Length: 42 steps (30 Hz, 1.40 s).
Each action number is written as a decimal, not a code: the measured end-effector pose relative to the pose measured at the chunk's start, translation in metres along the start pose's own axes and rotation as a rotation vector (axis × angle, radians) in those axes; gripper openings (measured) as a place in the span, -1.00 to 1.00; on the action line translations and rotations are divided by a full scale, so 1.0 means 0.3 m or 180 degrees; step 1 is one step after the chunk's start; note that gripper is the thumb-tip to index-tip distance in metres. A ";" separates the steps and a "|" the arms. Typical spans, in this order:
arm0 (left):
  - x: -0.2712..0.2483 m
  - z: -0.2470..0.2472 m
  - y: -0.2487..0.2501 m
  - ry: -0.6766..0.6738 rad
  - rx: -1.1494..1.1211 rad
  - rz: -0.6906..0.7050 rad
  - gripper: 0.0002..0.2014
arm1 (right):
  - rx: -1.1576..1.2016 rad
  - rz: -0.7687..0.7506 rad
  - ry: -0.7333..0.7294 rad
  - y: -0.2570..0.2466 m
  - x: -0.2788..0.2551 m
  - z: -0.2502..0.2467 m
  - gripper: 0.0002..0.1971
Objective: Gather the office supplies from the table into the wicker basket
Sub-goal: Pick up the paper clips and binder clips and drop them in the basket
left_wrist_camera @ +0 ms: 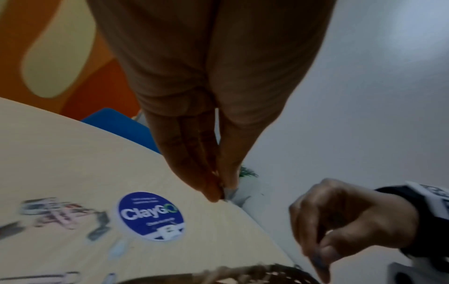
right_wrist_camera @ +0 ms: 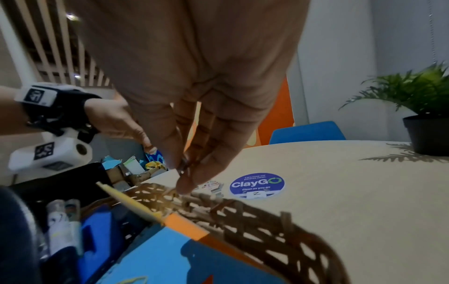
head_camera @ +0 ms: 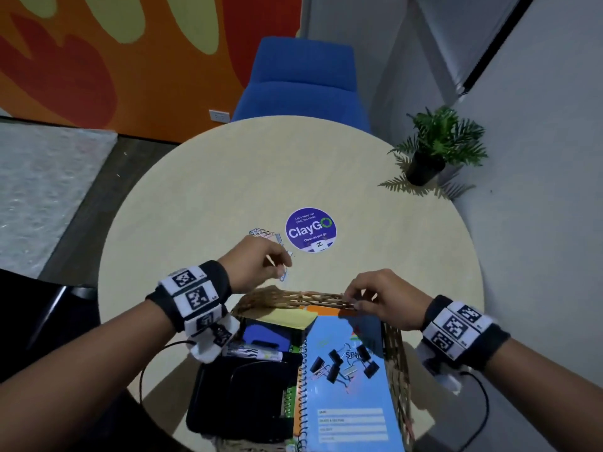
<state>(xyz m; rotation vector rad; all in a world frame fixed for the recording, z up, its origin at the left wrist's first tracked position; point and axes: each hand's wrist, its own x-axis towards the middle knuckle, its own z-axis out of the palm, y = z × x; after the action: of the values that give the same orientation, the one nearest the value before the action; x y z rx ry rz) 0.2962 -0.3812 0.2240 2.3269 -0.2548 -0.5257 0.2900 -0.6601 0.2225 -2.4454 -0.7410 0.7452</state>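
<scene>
The wicker basket [head_camera: 293, 298] stands at the table's near edge. It holds a blue spiral notebook [head_camera: 346, 396] with several black binder clips [head_camera: 336, 365] on it, yellow sticky notes [head_camera: 290, 318] and dark items. My left hand [head_camera: 285, 267] is just beyond the far rim and pinches a small paper clip [head_camera: 284, 277]. My right hand [head_camera: 355, 301] hovers over the rim [right_wrist_camera: 243, 211], its fingertips [right_wrist_camera: 179, 184] pinching a small dark clip [right_wrist_camera: 184, 166]. Loose paper clips [head_camera: 261, 233] lie on the table [head_camera: 195, 190] behind my left hand.
A round purple sticker [head_camera: 310, 230] is stuck mid-table. A potted plant [head_camera: 427, 158] stands at the far right edge, next to the grey wall. A blue chair [head_camera: 300, 79] stands behind the table, and a dark chair [head_camera: 39, 308] is at the left.
</scene>
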 end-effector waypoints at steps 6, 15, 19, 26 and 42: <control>-0.031 0.097 0.176 -0.0493 0.0223 0.0372 -0.85 | -0.0769 -0.0037 -0.0492 0.000 -0.047 0.055 -0.72; -0.080 0.244 0.263 -0.0929 0.0494 0.0767 -0.77 | -0.0959 0.0241 -0.0154 0.068 0.039 -0.035 -0.71; -0.065 0.183 0.190 -0.0789 0.0349 0.0516 -0.72 | -0.1073 0.0162 -0.0155 0.034 0.165 -0.057 -0.69; 0.083 -0.052 -0.180 0.0496 0.0310 -0.0668 -0.87 | -0.1247 0.0022 -0.0251 -0.057 0.443 -0.003 -0.68; 0.284 0.060 -0.453 0.0694 0.0226 -0.1832 -0.85 | -0.1670 0.0251 -0.0393 -0.017 0.680 0.141 -0.81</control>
<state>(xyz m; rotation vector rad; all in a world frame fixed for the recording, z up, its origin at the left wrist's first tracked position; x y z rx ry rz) 0.3690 -0.3227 0.0923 2.4925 0.5222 -0.5311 0.4062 -0.5196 0.1213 -2.9298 -0.9949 0.8182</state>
